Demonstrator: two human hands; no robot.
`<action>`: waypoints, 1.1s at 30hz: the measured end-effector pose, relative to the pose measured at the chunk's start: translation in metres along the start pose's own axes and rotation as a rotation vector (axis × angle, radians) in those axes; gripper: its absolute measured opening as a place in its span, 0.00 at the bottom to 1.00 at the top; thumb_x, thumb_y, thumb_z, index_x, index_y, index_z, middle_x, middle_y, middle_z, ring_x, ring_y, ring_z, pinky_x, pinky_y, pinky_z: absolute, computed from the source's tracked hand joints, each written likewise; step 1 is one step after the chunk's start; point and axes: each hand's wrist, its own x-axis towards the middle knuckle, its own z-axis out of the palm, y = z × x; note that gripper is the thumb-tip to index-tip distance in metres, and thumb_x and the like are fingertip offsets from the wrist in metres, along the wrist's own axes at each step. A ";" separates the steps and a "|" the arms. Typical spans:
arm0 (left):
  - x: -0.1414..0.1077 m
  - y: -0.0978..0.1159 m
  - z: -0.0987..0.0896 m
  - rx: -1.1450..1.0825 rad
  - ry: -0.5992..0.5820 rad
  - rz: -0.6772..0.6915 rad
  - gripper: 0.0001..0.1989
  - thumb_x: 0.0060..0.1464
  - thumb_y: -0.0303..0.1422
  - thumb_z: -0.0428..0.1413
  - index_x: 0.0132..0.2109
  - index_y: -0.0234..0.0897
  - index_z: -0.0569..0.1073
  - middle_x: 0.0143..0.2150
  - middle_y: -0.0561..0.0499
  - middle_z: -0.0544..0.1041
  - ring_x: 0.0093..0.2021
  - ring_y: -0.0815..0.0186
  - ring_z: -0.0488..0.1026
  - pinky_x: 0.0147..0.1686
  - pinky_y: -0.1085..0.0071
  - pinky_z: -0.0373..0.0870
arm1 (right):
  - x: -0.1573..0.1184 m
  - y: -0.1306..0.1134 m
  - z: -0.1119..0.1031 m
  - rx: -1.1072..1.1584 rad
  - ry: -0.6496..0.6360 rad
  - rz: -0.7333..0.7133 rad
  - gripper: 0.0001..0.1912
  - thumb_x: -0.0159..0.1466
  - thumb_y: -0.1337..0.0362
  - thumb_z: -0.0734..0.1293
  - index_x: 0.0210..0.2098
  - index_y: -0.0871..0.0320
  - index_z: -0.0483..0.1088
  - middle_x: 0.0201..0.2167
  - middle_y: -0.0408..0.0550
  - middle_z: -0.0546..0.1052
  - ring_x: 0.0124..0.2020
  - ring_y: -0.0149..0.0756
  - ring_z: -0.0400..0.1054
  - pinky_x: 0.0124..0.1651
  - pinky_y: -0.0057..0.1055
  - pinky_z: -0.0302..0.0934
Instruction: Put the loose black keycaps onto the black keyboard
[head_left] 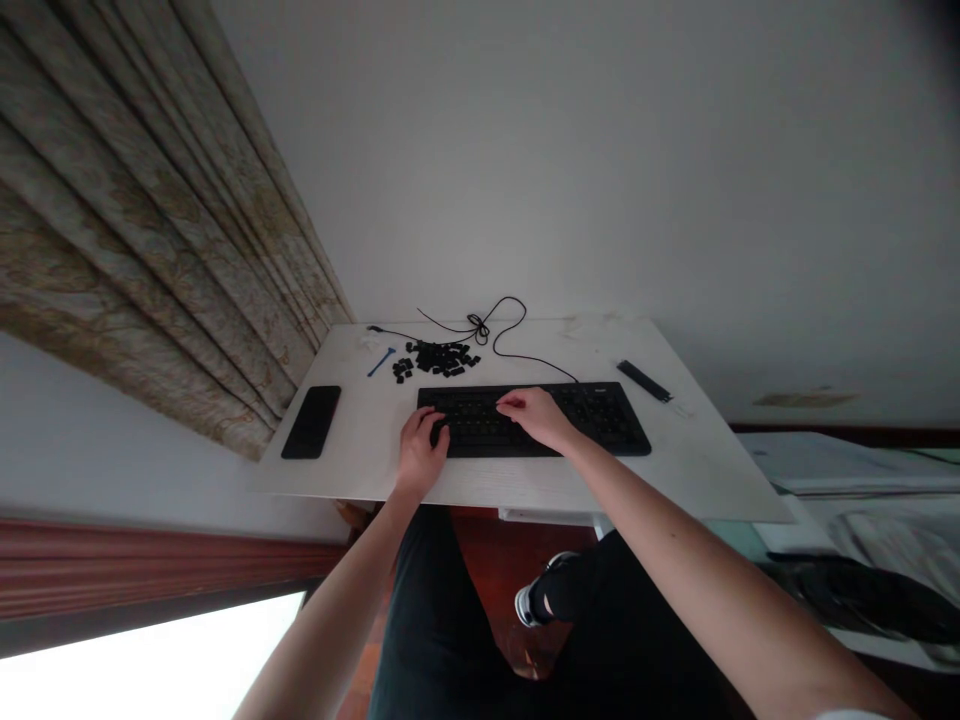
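Black computer keyboard point(534, 421) on a white desk point(697, 470), seen from above; it lies lengthwise near the desk's near edge, with its cable point(487, 330) leaving the far edge and looping in a tangle. Left hand point(421, 450): curled narrowly over the keyboard's left-centre keys; whether the fingertips point(438, 428) grip anything cannot be told. Right hand point(529, 416): lying nearly flat across the central keys, fingers point(504, 400) together, nothing visibly held.

Counted along the far side, left to right: one black smartphone point(310, 421), left of the keyboard and apart from it; one slim blue tool point(381, 362); one heap of loose black keycaps point(435, 358), too many to count, with strays at its left. Far right: one black oblong bar point(643, 381). Open desk lies between phone and keyboard.
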 end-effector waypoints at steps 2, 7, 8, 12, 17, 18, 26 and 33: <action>0.000 -0.001 0.000 -0.016 0.006 -0.005 0.10 0.57 0.30 0.54 0.47 0.40 0.74 0.53 0.44 0.72 0.57 0.56 0.68 0.61 0.56 0.63 | 0.010 -0.002 -0.001 -0.052 0.006 -0.016 0.08 0.61 0.62 0.68 0.33 0.57 0.79 0.31 0.48 0.81 0.33 0.37 0.74 0.41 0.32 0.64; 0.021 -0.018 -0.004 -0.020 0.070 -0.018 0.11 0.60 0.29 0.51 0.47 0.39 0.74 0.54 0.43 0.70 0.57 0.59 0.68 0.61 0.58 0.64 | 0.045 -0.002 -0.004 -0.234 0.034 0.005 0.08 0.61 0.65 0.67 0.33 0.58 0.80 0.34 0.50 0.82 0.37 0.38 0.74 0.43 0.31 0.63; 0.030 -0.024 -0.006 0.002 0.085 -0.025 0.11 0.60 0.28 0.50 0.47 0.38 0.73 0.54 0.43 0.70 0.57 0.59 0.68 0.61 0.58 0.63 | 0.053 0.000 -0.004 -0.268 0.038 0.012 0.08 0.61 0.65 0.67 0.33 0.58 0.80 0.34 0.51 0.81 0.37 0.39 0.74 0.43 0.31 0.63; 0.068 -0.055 -0.016 0.142 0.097 -0.063 0.13 0.59 0.25 0.48 0.48 0.36 0.72 0.54 0.41 0.69 0.57 0.58 0.67 0.61 0.57 0.63 | 0.082 0.008 0.001 -0.339 0.035 0.068 0.08 0.61 0.64 0.68 0.33 0.59 0.80 0.33 0.51 0.81 0.38 0.40 0.74 0.41 0.30 0.62; 0.099 -0.078 -0.019 0.305 -0.054 -0.060 0.10 0.59 0.29 0.51 0.47 0.36 0.73 0.49 0.41 0.73 0.52 0.55 0.70 0.56 0.56 0.67 | 0.102 0.015 0.007 -0.355 -0.025 0.118 0.08 0.60 0.63 0.68 0.32 0.59 0.81 0.31 0.51 0.81 0.36 0.41 0.74 0.38 0.30 0.61; 0.102 -0.080 -0.018 0.336 -0.080 -0.052 0.10 0.60 0.29 0.51 0.46 0.36 0.74 0.48 0.41 0.73 0.51 0.55 0.70 0.55 0.56 0.67 | 0.104 0.015 0.008 -0.350 -0.034 0.129 0.09 0.60 0.63 0.68 0.32 0.59 0.81 0.31 0.51 0.81 0.36 0.41 0.74 0.37 0.30 0.61; 0.110 -0.081 -0.022 0.329 -0.140 -0.082 0.12 0.61 0.28 0.48 0.47 0.36 0.75 0.43 0.43 0.78 0.44 0.58 0.74 0.49 0.62 0.70 | 0.115 0.018 0.004 -0.292 -0.053 0.186 0.09 0.57 0.60 0.70 0.35 0.57 0.81 0.33 0.50 0.81 0.33 0.38 0.73 0.33 0.28 0.59; 0.115 -0.087 -0.029 0.269 -0.180 -0.087 0.12 0.60 0.30 0.49 0.43 0.38 0.78 0.40 0.45 0.80 0.42 0.59 0.75 0.48 0.62 0.71 | 0.119 0.027 0.002 -0.230 -0.092 0.240 0.13 0.59 0.56 0.69 0.36 0.57 0.80 0.30 0.49 0.80 0.30 0.37 0.71 0.32 0.29 0.58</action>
